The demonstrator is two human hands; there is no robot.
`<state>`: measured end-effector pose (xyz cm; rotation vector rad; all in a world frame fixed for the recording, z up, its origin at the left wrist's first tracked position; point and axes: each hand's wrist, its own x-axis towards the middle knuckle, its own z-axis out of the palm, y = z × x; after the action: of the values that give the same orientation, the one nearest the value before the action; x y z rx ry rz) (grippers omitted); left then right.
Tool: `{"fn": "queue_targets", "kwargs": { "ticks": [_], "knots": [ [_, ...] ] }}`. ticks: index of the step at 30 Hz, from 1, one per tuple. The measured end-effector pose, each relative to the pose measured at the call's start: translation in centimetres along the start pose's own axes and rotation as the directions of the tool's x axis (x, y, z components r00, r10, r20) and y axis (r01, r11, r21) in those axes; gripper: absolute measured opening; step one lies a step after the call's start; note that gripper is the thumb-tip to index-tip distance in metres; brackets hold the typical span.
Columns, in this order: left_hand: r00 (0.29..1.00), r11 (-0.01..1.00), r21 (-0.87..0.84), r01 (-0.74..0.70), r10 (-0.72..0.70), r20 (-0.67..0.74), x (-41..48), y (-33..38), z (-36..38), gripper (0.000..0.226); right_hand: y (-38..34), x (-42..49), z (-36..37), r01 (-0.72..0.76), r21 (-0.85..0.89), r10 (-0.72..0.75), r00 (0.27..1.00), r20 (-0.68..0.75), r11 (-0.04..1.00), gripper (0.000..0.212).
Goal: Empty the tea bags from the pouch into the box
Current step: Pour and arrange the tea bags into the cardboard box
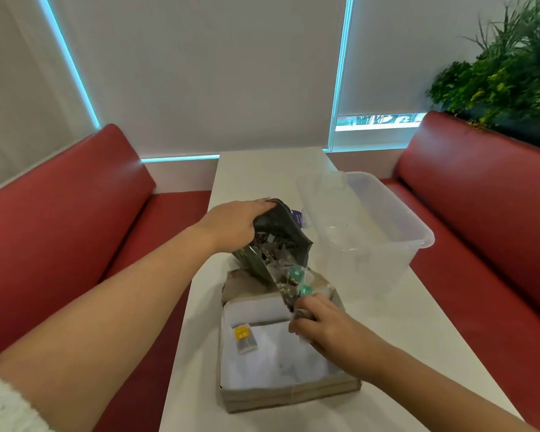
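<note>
A dark green pouch [278, 238] hangs tilted, mouth down, over a brown cardboard box [289, 397] lined with white paper. My left hand [236, 227] grips the pouch's upper, closed end. My right hand [321, 325] holds the pouch's lower open edge just above the box. Tea bags with green tags [295, 274] spill out of the mouth. One tea bag with a yellow tag [243, 338] lies inside the box on the left.
A clear plastic tub [371, 226] stands on the white table [418, 338] to the right, beyond the box. Red bench seats [60, 219] flank the table on both sides. A green plant [505, 73] sits at the far right.
</note>
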<state>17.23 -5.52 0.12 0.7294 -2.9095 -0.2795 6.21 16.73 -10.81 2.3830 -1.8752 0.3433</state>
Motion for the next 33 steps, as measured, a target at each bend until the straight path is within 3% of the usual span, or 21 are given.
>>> {"fn": "queue_targets", "kwargs": {
  "ticks": [7, 10, 13, 15, 17, 20, 21, 23, 25, 28, 30, 33],
  "knots": [
    [1.000, 0.999, 0.041, -0.024, 0.024, 0.003, -0.7, -1.0, 2.3, 0.066, 1.3, 1.3, 4.2, 0.023, 0.049, -0.025, 0.999, 0.039, 0.999, 0.029],
    [0.999, 0.998, 0.043, -0.037, 0.038, -0.021, -1.1, -1.3, 2.6, 0.067, 1.7, 1.1, 4.9, -0.039, 0.091, 0.024, 0.988, 0.153, 0.995, 0.030],
    [0.998, 0.999, 0.030, -0.039, 0.040, -0.038, -1.5, -1.2, 2.5, 0.067, 1.9, 0.9, 5.0, -0.160, 0.111, 0.108, 0.922, 0.372, 0.981, 0.038],
    [0.998, 0.998, 0.032, -0.046, 0.047, -0.038, -1.6, -1.2, 2.7, 0.069, 1.9, 0.9, 4.1, -0.169, 0.104, 0.111, 0.901, 0.419, 0.980, 0.037],
    [0.998, 0.998, 0.038, -0.056, 0.057, -0.034, -1.7, -1.2, 2.9, 0.070, 1.7, 1.0, 2.6, -0.216, 0.138, 0.164, 0.935, 0.316, 0.967, 0.036],
    [0.997, 0.997, 0.038, -0.068, 0.069, -0.035, -1.8, -1.1, 3.2, 0.070, 0.9, 1.7, -0.5, -0.283, 0.164, 0.296, 0.953, -0.066, 0.945, 0.023],
    [0.996, 0.997, 0.036, -0.074, 0.075, -0.037, -1.7, -1.0, 3.2, 0.070, 0.8, 2.2, -0.9, -0.270, 0.154, 0.296, 0.939, -0.177, 0.950, 0.017],
    [0.995, 0.996, 0.037, -0.087, 0.088, -0.038, -1.8, -0.8, 3.3, 0.069, 0.5, 3.8, -1.4, -0.218, 0.123, 0.243, 0.938, -0.249, 0.968, 0.014],
    [0.995, 0.995, 0.043, -0.095, 0.096, -0.033, -1.8, -0.7, 3.4, 0.068, 0.6, 6.0, -0.8, -0.189, 0.106, 0.204, 0.966, -0.159, 0.976, 0.035],
    [0.994, 0.994, 0.006, -0.105, 0.105, -0.021, -1.8, -0.5, 3.7, 0.069, 1.4, 9.7, 1.0, -0.295, 0.033, 0.293, 0.954, 0.061, 0.955, 0.060],
    [0.994, 0.994, -0.018, -0.110, 0.110, -0.012, -1.8, -0.4, 3.8, 0.070, 2.0, 11.8, 1.4, -0.375, -0.073, 0.379, 0.880, 0.287, 0.924, 0.077],
    [0.993, 0.993, -0.021, -0.115, 0.115, 0.006, -1.9, -0.5, 3.9, 0.072, 2.9, 14.2, 1.5, -0.335, -0.225, 0.403, 0.738, 0.542, 0.915, 0.096]
  ]
}}
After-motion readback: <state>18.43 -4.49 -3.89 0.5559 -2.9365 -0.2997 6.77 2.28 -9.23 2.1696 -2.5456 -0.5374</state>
